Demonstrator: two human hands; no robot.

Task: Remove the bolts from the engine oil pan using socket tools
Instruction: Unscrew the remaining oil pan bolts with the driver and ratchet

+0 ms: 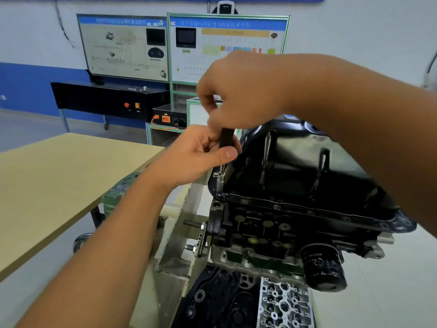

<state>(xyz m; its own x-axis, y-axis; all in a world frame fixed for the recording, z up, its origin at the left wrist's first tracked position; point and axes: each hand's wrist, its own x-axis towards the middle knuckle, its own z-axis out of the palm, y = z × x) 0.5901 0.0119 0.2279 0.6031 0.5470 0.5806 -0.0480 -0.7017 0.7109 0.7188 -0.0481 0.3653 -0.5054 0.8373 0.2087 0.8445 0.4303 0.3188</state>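
Head view: both bare forearms reach in toward the near-left corner of the black oil pan (307, 176), which sits upside down on top of the engine block (260, 235) on a stand. Socket driver (224, 147) stands nearly upright, black handle up, chrome shaft and socket down on a bolt (219, 194) at the pan flange corner. Left hand (196, 155) comes from lower left, wrist bent, fingers curled round the handle's lower part, thumb pressed across the front of it. Right hand (238, 91) comes from the right, arm crossing above the pan, knuckles up, fingers curled down over the handle top; fingertips are blurred, exact grip on the top end hard to tell. A second bolt (215, 174) sits on the flange just left of the shaft. More bolts line the pan's front flange. Oil filter (324, 266) hangs off the block lower right. Cylinder head (283, 304) lies below. Tan table (59, 181) at left, training boards (179, 46) on the far wall.
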